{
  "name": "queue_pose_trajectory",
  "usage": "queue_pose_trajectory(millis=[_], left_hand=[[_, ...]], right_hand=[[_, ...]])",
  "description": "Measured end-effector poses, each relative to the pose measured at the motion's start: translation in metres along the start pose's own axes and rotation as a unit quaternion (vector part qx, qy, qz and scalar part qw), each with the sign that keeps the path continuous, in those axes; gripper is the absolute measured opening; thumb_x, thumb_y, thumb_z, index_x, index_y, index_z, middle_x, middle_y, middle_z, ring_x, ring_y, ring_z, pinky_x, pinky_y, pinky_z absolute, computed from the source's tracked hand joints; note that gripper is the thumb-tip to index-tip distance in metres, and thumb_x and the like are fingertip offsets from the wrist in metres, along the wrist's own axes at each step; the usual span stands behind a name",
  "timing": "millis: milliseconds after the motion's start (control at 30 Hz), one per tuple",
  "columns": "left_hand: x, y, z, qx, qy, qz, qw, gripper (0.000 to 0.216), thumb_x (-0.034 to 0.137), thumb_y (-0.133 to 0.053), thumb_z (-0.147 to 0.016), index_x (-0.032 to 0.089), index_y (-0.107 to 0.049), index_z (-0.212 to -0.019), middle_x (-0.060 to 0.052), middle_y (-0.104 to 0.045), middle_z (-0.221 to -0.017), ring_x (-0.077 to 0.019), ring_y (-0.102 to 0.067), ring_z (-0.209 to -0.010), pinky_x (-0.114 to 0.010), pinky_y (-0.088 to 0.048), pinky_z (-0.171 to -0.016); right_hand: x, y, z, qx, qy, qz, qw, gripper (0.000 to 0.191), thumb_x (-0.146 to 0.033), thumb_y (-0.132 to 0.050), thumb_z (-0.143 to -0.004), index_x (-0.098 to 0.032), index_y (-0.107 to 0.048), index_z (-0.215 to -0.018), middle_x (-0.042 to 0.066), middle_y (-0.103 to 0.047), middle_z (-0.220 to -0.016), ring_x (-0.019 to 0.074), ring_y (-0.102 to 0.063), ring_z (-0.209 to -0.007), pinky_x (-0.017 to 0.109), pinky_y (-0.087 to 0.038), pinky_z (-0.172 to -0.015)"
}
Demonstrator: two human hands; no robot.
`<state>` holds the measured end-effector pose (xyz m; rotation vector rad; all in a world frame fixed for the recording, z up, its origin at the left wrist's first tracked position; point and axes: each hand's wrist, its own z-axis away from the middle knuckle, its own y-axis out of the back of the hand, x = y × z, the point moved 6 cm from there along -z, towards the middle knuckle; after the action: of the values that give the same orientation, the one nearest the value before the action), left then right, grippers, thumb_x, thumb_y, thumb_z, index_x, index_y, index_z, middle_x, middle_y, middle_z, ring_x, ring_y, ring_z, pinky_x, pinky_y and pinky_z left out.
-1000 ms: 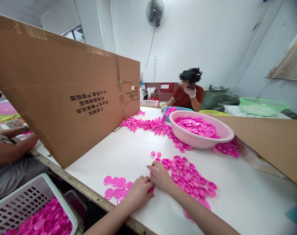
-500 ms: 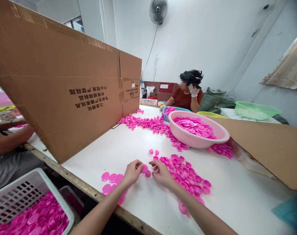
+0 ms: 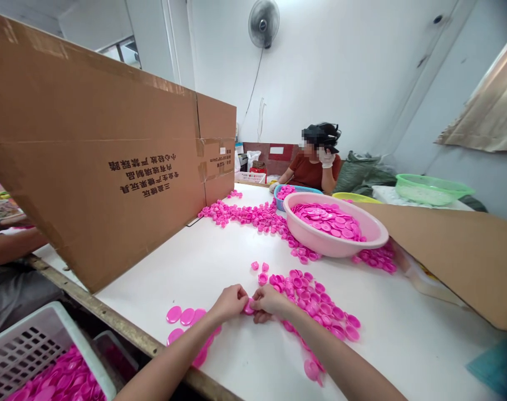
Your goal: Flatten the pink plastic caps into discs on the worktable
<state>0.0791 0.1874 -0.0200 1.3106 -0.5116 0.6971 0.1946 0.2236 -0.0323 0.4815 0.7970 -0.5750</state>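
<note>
My left hand point(image 3: 230, 302) and my right hand point(image 3: 270, 303) meet over the white table point(image 3: 220, 262), fingers pinched together on a small pink plastic piece point(image 3: 249, 306) held between them. A pile of pink caps point(image 3: 320, 303) lies just right of my right hand. Flat pink discs point(image 3: 182, 316) lie by my left forearm near the table edge.
A pink basin of discs point(image 3: 362, 236) stands behind the pile, with more loose caps point(image 3: 253, 214) trailing left. A big cardboard sheet point(image 3: 111, 161) stands on the left, another point(image 3: 457, 250) on the right. A white crate of pink parts point(image 3: 36, 356) sits lower left. A person point(image 3: 315, 164) sits opposite; another person's arm point(image 3: 11, 245) is at left.
My hands came together from slightly apart and now both pinch the pink piece. The view shifted a little.
</note>
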Motion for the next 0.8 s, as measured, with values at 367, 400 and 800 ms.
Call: queue_pose_trajectory(millis=[367, 400, 800], left_hand=[[0.025, 0.009, -0.024, 0.2, 0.028, -0.163, 0.966, 0.022, 0.03, -0.039, -0.078, 0.019, -0.047, -0.096, -0.008, -0.051, -0.098, -0.0218, -0.046, -0.094, -0.033, -0.034, -0.077], [0.025, 0.005, -0.024, 0.204, 0.037, -0.17, 0.963, 0.022, 0.028, -0.039, -0.078, 0.019, -0.047, -0.096, -0.008, -0.05, -0.098, -0.0223, -0.044, -0.094, -0.033, -0.033, -0.076], [0.016, -0.002, -0.026, 0.146, 0.005, -0.159, 0.976, 0.034, 0.037, -0.022, -0.085, 0.021, -0.051, -0.086, -0.004, -0.059, -0.074, -0.0187, -0.052, -0.073, -0.029, -0.032, -0.064]], right_hand=[[0.001, -0.002, -0.023, -0.048, -0.006, 0.077, 0.996, 0.014, -0.009, -0.061, -0.062, -0.015, -0.051, -0.071, 0.001, -0.061, -0.049, 0.0146, -0.061, -0.047, 0.02, -0.049, -0.043], [0.002, -0.002, -0.025, -0.057, -0.006, 0.077, 0.995, 0.014, -0.01, -0.061, -0.062, -0.015, -0.052, -0.071, 0.0, -0.06, -0.048, 0.0143, -0.061, -0.047, 0.02, -0.049, -0.044], [-0.004, -0.005, -0.015, -0.064, 0.031, 0.121, 0.99, 0.014, -0.015, -0.056, -0.069, -0.014, -0.054, -0.055, -0.003, -0.056, -0.043, 0.0086, -0.055, -0.04, 0.018, -0.047, -0.044]])
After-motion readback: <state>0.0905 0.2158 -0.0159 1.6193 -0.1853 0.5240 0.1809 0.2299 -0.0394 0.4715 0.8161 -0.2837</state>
